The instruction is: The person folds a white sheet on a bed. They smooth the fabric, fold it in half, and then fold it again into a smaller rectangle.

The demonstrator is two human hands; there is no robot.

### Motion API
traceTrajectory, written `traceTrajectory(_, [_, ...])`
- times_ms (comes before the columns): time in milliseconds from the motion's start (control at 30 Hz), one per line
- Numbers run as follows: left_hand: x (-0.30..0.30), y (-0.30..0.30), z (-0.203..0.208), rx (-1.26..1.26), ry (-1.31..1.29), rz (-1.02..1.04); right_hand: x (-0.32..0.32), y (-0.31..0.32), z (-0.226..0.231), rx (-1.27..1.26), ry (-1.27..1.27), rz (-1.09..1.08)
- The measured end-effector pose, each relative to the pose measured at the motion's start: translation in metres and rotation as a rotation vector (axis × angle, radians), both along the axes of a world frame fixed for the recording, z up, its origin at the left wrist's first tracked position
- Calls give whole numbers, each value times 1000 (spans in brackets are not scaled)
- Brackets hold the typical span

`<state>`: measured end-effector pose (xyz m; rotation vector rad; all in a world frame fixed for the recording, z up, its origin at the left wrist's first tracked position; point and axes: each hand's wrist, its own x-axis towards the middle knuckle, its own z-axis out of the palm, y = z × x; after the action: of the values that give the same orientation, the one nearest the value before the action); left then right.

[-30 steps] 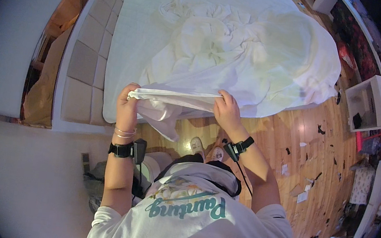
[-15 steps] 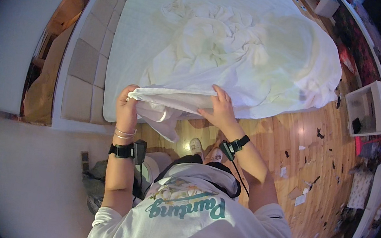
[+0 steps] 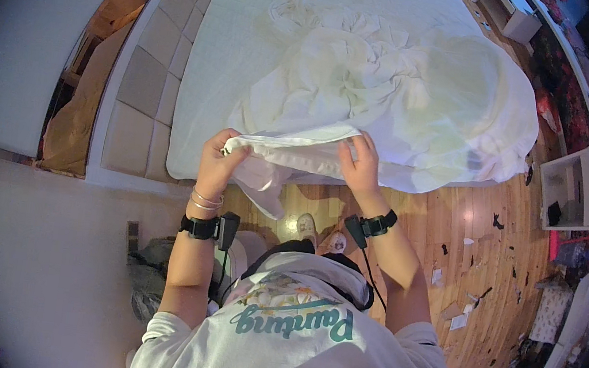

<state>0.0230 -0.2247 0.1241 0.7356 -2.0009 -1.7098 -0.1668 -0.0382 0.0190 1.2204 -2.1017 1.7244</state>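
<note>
A thin white bed cover [image 3: 366, 82] lies crumpled over the middle and right of the bed, its near edge lifted at the bedside. My left hand [image 3: 218, 164] pinches a gathered corner of that edge between thumb and fingers. At the other end of the raised stretch, my right hand [image 3: 362, 169] has its fingers and thumb on the cover's hem. Between the hands the edge runs fairly taut, slanting up to the right. A loose flap hangs below it toward the floor.
A padded beige headboard [image 3: 147, 81] borders the white mattress [image 3: 207, 85] on the left. Dark scraps and papers litter the wooden floor [image 3: 413, 235] at right. A white open drawer unit [image 3: 573, 190] stands beyond. Dark grey bundled fabric [image 3: 151, 269] lies by the left wall.
Both hands have shifted right, with the cover's edge between them. That edge is lifted a little higher at the right end. The whole view has swung slightly.
</note>
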Motion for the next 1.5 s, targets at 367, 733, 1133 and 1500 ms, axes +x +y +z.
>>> traceTrajectory(367, [7,4,-4,139,43,7,-42,10,15,128,373,-34])
traceTrajectory(733, [10,-2,0,259,214,114,26,16,-43,457,293,142])
traceTrajectory(1133, [-13,-3,-4,-296,-8,56,-75,33,116,165,235,-52])
traceTrajectory(1500, [-17,-3,-20,-386,-79,100,-82,19,63,370,502,-236])
